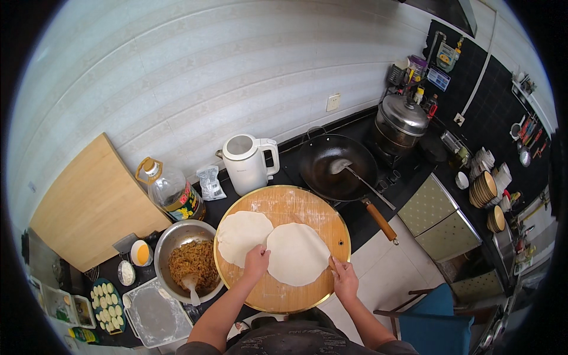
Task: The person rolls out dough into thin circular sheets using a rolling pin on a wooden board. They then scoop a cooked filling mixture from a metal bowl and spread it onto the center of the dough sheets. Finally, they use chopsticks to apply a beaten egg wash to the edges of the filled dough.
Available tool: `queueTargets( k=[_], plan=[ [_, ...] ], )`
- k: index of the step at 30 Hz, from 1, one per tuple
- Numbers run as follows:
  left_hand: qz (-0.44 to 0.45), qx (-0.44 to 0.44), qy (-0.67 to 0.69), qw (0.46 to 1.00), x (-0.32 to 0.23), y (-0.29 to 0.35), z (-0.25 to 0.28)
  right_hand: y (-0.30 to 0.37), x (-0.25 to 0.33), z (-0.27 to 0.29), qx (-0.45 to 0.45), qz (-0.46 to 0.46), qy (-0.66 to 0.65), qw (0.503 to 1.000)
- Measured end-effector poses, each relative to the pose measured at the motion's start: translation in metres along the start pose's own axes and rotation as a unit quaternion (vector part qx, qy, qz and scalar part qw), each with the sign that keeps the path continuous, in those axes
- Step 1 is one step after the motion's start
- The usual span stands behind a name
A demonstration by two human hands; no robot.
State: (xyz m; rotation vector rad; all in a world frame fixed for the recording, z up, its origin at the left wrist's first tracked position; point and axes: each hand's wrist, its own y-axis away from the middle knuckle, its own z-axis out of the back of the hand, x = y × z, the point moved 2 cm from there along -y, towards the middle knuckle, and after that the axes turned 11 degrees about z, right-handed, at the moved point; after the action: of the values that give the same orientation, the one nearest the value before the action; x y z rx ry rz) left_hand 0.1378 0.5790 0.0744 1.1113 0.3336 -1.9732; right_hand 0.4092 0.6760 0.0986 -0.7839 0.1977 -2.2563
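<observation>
Two thin white dough rounds lie on a round wooden board [307,204] dusted with flour. The left dough round [239,234] is partly overlapped by my left hand [257,264]. Closed fingers of that hand pinch the left edge of the right dough round [297,254]. At the opposite edge of the same round, my right hand [345,280] has its thumb and fingers closed on the dough. Left of the board, a steel bowl [164,273] holds a brown shredded filling [192,263] with a pale spoon [191,290] in it.
Behind the board stand a white kettle [244,168] and an oil bottle [168,189]. A wok [316,171] with a spatula sits on the stove, its handle [380,220] pointing toward me. Dough pieces [107,305] and a floured tray [157,316] are left; a blue chair [432,322] stands right.
</observation>
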Motion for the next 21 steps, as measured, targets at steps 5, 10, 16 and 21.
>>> queueTargets(
  k=[5, 10, 16, 21],
  plan=[
    [0.014, -0.019, -0.07, 0.997, -0.011, 0.008, 0.007, 0.0, -0.016, 0.002, -0.006, 0.016, 0.067, 0.998],
    [-0.222, -0.027, -0.171, 0.96, -0.024, 0.025, 0.001, 0.0, -0.022, 0.013, -0.012, -0.049, 0.076, 0.996],
    [-0.32, 0.132, -0.268, 0.899, -0.039, 0.072, -0.037, 0.008, -0.018, 0.019, -0.018, -0.073, 0.018, 0.997],
    [-0.292, 0.074, -0.234, 0.925, -0.038, 0.069, -0.029, 0.013, -0.002, 0.021, -0.049, -0.057, -0.032, 0.997]
  ],
)
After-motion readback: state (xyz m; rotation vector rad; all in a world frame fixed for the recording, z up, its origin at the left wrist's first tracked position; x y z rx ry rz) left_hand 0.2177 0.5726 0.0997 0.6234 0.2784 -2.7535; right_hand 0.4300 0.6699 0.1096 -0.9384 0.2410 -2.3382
